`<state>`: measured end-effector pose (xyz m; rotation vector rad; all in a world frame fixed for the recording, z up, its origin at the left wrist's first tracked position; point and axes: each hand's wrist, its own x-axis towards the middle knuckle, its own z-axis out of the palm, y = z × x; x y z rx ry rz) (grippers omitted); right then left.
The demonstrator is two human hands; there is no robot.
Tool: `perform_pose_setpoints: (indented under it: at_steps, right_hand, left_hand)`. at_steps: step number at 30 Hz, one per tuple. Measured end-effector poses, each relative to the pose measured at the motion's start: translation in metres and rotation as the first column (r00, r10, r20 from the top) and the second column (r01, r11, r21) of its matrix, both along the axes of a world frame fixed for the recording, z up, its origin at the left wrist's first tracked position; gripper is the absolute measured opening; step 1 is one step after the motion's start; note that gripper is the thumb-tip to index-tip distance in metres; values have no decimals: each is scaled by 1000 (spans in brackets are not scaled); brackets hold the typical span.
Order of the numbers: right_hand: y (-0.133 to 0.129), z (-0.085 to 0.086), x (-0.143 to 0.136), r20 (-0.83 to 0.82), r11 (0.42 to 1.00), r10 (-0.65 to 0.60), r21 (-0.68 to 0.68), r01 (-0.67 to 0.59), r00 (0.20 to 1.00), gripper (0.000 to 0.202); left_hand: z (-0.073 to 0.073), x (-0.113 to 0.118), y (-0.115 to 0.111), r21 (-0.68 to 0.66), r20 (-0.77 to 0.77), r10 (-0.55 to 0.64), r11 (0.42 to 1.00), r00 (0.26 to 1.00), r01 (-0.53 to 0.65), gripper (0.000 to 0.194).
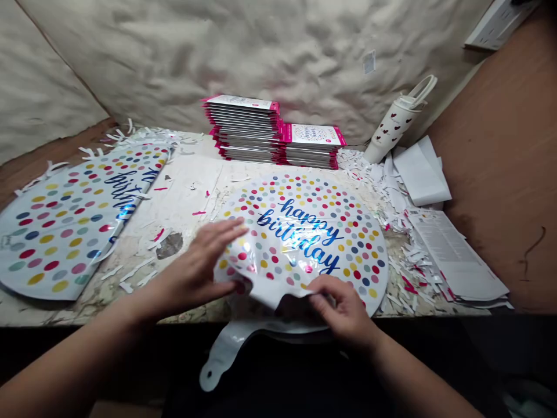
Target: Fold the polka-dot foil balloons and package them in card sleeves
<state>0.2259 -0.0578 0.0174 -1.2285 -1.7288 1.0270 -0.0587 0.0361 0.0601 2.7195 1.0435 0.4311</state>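
A flat foil balloon with coloured dots and blue "happy birthday" lettering lies at the table's front edge. Its tail with a small hole hangs over that edge. My right hand pinches the lifted near edge of the foil between thumb and fingers. On the balloon's left side rests my left hand, fingers stretched out and thumb apart, touching the foil without gripping it. The near edge between my hands is creased and raised. To the left lies another dotted balloon, partly folded over.
At the back stand a taller stack of pink-edged packets and a lower stack. A white tumbler with hearts leans at the right, near paper strips and printed sheets. A brown side panel bounds the right.
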Motion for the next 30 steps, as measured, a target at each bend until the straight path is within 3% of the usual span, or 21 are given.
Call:
perform_pose_setpoints:
  at_steps: [2, 3, 5, 7, 9, 11, 13, 16, 18, 20, 22, 24, 27, 30]
  right_hand:
    - [-12, -3, -3, 263, 977, 74, 175, -123, 962, 41]
    - [-18, -7, -2, 390, 961, 48, 232, -149, 920, 58]
    - [-25, -18, 13, 578, 958, -111, 279, -67, 808, 76]
    - [-25, -28, 40, 685, 947, -306, 294, 134, 661, 73]
    - [-20, -35, 73, 749, 905, -420, 301, 301, 512, 60]
    - [-11, -37, 103, 768, 891, -441, 317, 324, 464, 50]
    - [-3, -36, 125, 748, 929, -370, 308, 206, 551, 47]
    - [4, -29, 144, 643, 985, -133, 168, 30, 754, 44]
    - [10, -20, 153, 492, 999, -22, -16, 34, 870, 39]
    - [23, -11, 162, 359, 982, -12, -172, 78, 933, 31]
    - [46, -5, 169, 283, 955, -77, -256, 153, 956, 29]
    - [76, -3, 172, 259, 914, -211, -291, 284, 943, 37]
    - [120, -7, 166, 287, 828, -380, -319, 462, 879, 46]
    - [149, -11, 157, 393, 808, -402, -274, 522, 827, 38]
  left_hand:
    - [-17, 5, 2, -66, -93, -206, 978, 974, 200, 60]
    - [-28, 6, 2, -95, -130, -279, 959, 951, 268, 58]
    - [-49, 3, 1, -119, -144, -343, 937, 928, 328, 56]
    - [-64, -2, -2, -106, -106, -331, 941, 938, 320, 53]
    - [-70, -6, -4, -92, -69, -295, 953, 953, 288, 51]
    - [-69, -5, -6, -97, -53, -279, 957, 959, 273, 49]
    - [-65, -4, -7, -114, -51, -292, 952, 955, 285, 49]
    - [-56, -5, -4, -164, -64, -319, 938, 946, 305, 50]
    - [-49, -10, 5, -222, -95, -285, 940, 954, 259, 50]
    - [-41, -14, 22, -314, -109, -223, 932, 969, 179, 48]
    - [-34, -15, 47, -440, -110, -65, 898, 992, 10, 41]
    - [-31, -9, 76, -495, -158, 192, 833, 969, -246, 41]
    - [-28, 9, 110, -353, -220, 481, 772, 849, -529, 55]
    - [-26, 32, 109, -123, -164, 564, 802, 809, -584, 54]
